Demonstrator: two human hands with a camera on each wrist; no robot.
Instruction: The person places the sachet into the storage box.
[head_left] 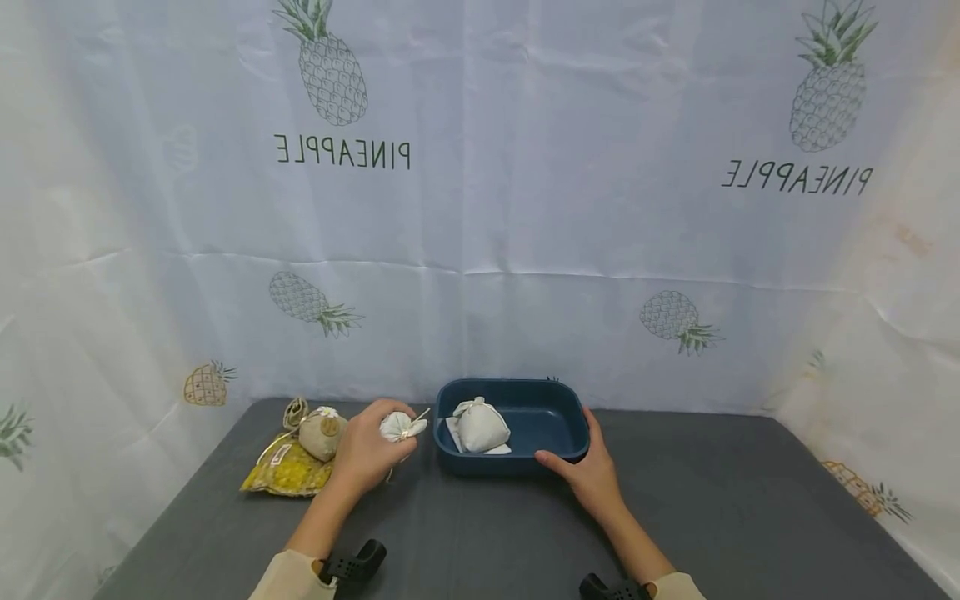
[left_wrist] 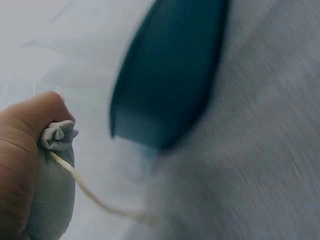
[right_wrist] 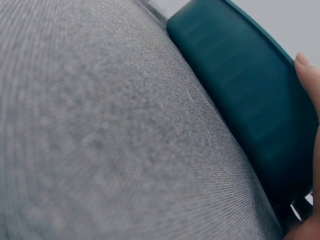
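Observation:
My left hand (head_left: pixel 366 448) grips a small white drawstring sachet (head_left: pixel 397 427) just left of the dark blue rectangular box (head_left: pixel 491 467). In the left wrist view the grey-looking pouch (left_wrist: pixel 52 187) shows its gathered neck by the thumb, a pale cord (left_wrist: pixel 90 192) dangling from it. Inside the box, at its left end, a white cloth sachet (head_left: pixel 482 427) lies on a flat white piece. My right hand (head_left: pixel 596 477) holds the box by its right end, thumb at the near rim and the other fingers around the side wall. The right wrist view shows the thumb (right_wrist: pixel 309 80) against the rim.
At the table's left lie a yellow packet (head_left: pixel 288 468) with a label and a beige sachet (head_left: pixel 322 435) with a button and a white flower, partly behind my left hand. A dark grey cloth (head_left: pixel 720 492) covers the table. A pineapple-print curtain (head_left: pixel 510 208) hangs behind it.

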